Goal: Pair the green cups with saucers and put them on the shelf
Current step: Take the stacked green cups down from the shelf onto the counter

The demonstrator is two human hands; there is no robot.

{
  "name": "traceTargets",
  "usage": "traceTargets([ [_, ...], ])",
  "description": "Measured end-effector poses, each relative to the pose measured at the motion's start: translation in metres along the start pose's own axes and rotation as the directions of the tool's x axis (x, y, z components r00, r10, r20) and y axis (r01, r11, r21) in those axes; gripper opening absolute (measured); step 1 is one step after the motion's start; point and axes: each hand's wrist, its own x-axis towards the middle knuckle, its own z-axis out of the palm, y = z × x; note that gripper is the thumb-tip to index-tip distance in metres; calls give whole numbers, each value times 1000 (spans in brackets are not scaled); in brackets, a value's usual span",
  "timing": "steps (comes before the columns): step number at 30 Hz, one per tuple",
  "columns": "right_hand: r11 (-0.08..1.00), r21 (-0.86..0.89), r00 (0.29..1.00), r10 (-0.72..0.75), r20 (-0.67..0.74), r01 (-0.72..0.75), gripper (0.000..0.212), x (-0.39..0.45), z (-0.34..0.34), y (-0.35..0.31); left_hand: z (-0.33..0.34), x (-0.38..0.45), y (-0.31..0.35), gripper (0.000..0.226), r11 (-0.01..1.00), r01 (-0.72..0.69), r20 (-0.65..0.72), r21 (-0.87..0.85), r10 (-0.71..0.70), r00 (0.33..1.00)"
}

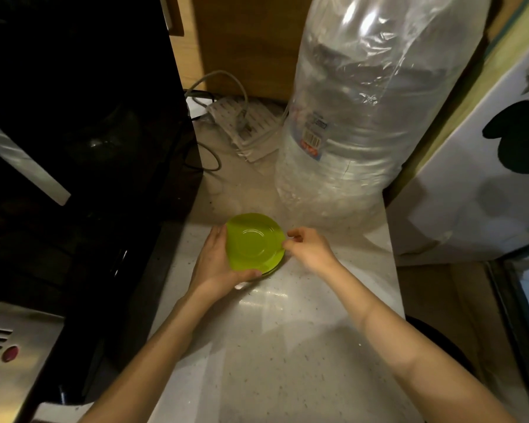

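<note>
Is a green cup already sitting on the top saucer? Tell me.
No, the top saucer is bare; the left hand grips the stack and the right hand pinches its rim.

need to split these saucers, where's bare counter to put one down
Bare counter lies between the forearms, nearer than the green saucers. Behind them it is crowded: bagged bottle, cables. Left hand and right hand flank the stack.

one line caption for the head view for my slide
Both hands, left hand and right hand, hold stacked green saucers over a speckled countertop.
</note>
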Motion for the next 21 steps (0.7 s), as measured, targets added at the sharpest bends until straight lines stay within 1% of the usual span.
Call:
traceTargets([
  [3, 999, -35, 997, -27, 68, 30, 39, -1, -15, -12, -9, 11, 23, 91, 999, 22, -57, -30, -24, 998],
  [4, 998, -55, 994, -33, 107, 39, 37, -3, -21, -19, -13, 16, 33, 80, 995, 32, -64, -95, -38, 997],
  [5, 997, -72, 988, -29, 154, 41, 34, -7, -28, -26, -17, 19, 44, 69, 978, 61, -50, -202, -72, 996],
  [7, 994, -95, 970, -23, 243, 47, 34, -17, -43, -40, -26, 22, 68, 51, 889, 147, 38, -433, -146, 989],
  [8, 992, -110, 961, -30, 275, 63, 35, -23, -51, -47, -31, 24, 78, 44, 856, 175, 91, -487, -149, 985],
  [11, 980, -154, 951, -77, 298, 127, 37, -42, -78, -68, -51, 26, 110, 29, 854, 202, 302, -480, -55, 952],
  [12, 974, -174, 953, -94, 287, 148, 37, -48, -88, -76, -58, 26, 121, 23, 864, 189, 360, -466, -10, 933],
  [14, 957, -220, 957, -126, 263, 187, 36, -62, -110, -91, -71, 27, 144, 18, 902, 117, 399, -415, 65, 915],
  [17, 929, -263, 950, -199, 241, 261, 36, -88, -146, -114, -93, 25, 183, 17, 941, -33, 362, -336, 161, 918],
  [19, 903, -277, 939, -278, 203, 328, 35, -107, -168, -129, -110, 22, 212, 16, 945, -120, 346, -306, 228, 910],
  [21, 876, -283, 920, -361, 151, 390, 36, -127, -189, -145, -129, 19, 241, 21, 932, -215, 328, -293, 309, 893],
])
